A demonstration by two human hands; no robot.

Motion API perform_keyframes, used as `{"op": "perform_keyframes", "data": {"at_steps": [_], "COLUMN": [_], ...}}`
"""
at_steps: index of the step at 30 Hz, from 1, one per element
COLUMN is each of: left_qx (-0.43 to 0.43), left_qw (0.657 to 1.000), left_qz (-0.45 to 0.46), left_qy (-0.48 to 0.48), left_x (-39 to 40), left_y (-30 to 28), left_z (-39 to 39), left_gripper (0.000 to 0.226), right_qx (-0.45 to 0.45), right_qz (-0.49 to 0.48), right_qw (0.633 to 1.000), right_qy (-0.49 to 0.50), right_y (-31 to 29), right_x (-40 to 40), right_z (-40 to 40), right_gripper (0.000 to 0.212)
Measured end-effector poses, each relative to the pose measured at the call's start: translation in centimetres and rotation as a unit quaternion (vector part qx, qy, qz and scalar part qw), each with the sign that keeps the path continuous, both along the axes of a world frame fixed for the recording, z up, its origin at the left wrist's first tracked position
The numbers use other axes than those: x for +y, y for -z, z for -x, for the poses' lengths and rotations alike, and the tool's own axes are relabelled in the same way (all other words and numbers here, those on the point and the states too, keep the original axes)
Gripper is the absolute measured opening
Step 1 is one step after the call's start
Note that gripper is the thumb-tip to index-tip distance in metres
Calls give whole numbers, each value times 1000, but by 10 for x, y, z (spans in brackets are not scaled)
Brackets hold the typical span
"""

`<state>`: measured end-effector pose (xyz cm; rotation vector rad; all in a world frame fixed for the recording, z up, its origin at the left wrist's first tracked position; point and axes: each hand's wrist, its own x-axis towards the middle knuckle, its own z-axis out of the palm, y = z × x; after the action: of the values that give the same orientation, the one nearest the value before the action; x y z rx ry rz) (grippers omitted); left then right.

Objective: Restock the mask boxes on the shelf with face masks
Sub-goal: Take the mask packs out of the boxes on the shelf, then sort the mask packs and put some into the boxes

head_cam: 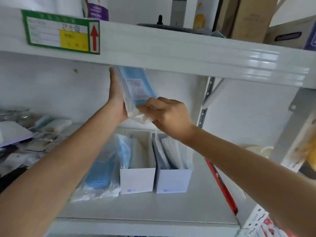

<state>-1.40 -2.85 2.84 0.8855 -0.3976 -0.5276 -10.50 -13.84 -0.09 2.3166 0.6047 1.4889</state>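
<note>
A stack of blue face masks in clear wrappers (135, 86) is held upright above the shelf, its top just under the upper shelf's edge. My left hand (116, 98) grips the stack along its left side. My right hand (168, 115) pinches the stack's lower right corner. Below them two white open-top mask boxes stand side by side: the left box (137, 182) holds a few wrapped masks, the right box (173, 181) holds several. A pile of wrapped blue masks (100, 171) leans against the left box.
The grey shelf board (145, 207) carries the boxes. Loose packets and clutter (30, 134) lie at the left. A red-edged carton (222, 187) stands at the right. The upper shelf beam (171, 53) bears a green label (59, 31).
</note>
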Motion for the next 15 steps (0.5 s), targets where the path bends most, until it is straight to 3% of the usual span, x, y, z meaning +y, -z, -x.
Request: {"op": "perform_keyframes", "data": {"at_steps": [4, 6, 9, 13, 15], "left_qx": [-100, -103, -40, 19, 55], "left_qw": [983, 975, 977, 947, 938], "left_qz": [-150, -189, -186, -228, -218], "left_qy": [-32, -47, -97, -227, -264], "left_x": [45, 67, 96, 121, 124], "left_y": [5, 17, 47, 107, 131], "left_z": [0, -11, -34, -72, -85], "left_gripper": [21, 21, 19, 10, 21], "right_qx": [55, 86, 104, 51, 32], "right_qz": [7, 50, 107, 91, 65], "right_qw": [996, 992, 986, 993, 997], "right_qy": [-66, -73, -69, -50, -30], "right_y": [7, 13, 17, 3, -6], "right_x": [21, 29, 29, 6, -10], "right_z": [-15, -23, -22, -16, -15], "right_gripper": [29, 34, 39, 23, 22]}}
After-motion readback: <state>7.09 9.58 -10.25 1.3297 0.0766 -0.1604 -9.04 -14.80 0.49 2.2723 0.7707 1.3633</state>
